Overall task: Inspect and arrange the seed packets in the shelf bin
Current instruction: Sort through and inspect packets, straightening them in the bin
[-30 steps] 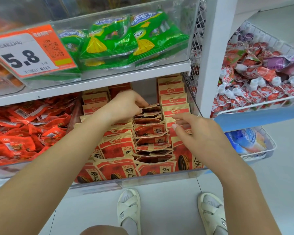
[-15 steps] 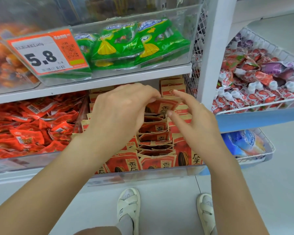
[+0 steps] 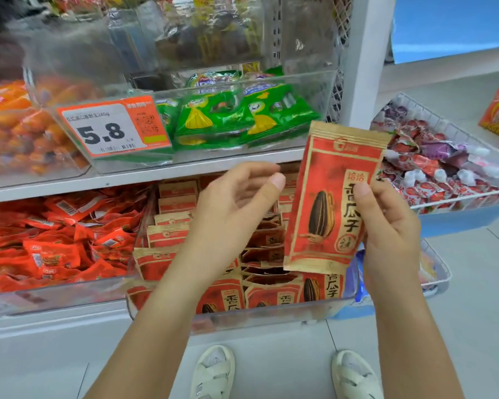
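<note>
above the shelf bin (image 3: 271, 318), right hand (image 3: 392, 226) pinches seed packet (image 3: 329, 197) upright by its right edge; left hand (image 3: 234, 208) spread just beside it, apart.

A red paper seed packet with tan borders (image 3: 332, 197) bears a black striped sunflower seed. Green foil snack bags (image 3: 213, 122) carry yellow shapes. An orange-and-white price tag (image 3: 113, 126) shows black numerals.

White shelving (image 3: 366, 61) with clear bins, pale tiled floor (image 3: 478, 283) below
</note>
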`<state>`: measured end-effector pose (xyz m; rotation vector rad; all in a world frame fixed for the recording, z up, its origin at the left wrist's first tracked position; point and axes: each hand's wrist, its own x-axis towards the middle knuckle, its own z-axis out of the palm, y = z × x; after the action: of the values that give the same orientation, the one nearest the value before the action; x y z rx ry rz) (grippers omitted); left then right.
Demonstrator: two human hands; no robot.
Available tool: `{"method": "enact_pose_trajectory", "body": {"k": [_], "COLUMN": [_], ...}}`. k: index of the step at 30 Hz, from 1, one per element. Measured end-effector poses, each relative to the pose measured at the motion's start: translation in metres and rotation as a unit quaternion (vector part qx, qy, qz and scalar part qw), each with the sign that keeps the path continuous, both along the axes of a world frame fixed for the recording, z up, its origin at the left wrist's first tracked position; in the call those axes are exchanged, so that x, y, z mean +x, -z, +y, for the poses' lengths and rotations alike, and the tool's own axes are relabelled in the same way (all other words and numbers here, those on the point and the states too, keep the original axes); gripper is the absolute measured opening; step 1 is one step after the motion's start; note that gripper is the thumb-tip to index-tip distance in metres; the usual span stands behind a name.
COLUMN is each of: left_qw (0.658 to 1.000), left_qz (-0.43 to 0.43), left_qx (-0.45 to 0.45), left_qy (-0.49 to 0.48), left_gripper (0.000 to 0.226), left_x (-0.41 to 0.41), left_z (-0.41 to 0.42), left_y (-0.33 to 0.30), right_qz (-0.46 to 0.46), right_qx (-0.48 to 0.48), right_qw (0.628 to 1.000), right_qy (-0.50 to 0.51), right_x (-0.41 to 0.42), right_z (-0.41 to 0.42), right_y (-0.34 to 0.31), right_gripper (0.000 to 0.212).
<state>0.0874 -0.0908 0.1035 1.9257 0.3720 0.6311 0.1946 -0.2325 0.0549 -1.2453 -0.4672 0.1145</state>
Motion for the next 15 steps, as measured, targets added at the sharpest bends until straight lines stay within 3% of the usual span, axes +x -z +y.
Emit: {"method": "enact_pose_trajectory", "body": {"k": [5, 9, 15], "left_qw": [0.99, 0.976, 0.976], "left_qz": [0.074, 0.055, 0.031], "left_qx": [-0.081, -0.172, -0.183], "left_qy": [0.092, 0.125, 0.117], "left_gripper": [0.036, 0.036, 0.033], "left_x": [0.008, 0.006, 0.0], "left_z": [-0.016, -0.031, -0.025], "left_y": [0.034, 0.05, 0.056], "right_qz": [0.099, 0.092, 0.082], "right_qx": [-0.028, -0.062, -0.078], "right_qw": [0.994, 0.994, 0.993], "right_qy": [0.03, 0.004, -0.017], "right_x": [0.009, 0.004, -0.003], "right_z": [-0.006, -0.005, 0.003], "right_y": [0.004, 0.012, 0.012], "right_gripper": [0.027, 0.019, 0.015]}}
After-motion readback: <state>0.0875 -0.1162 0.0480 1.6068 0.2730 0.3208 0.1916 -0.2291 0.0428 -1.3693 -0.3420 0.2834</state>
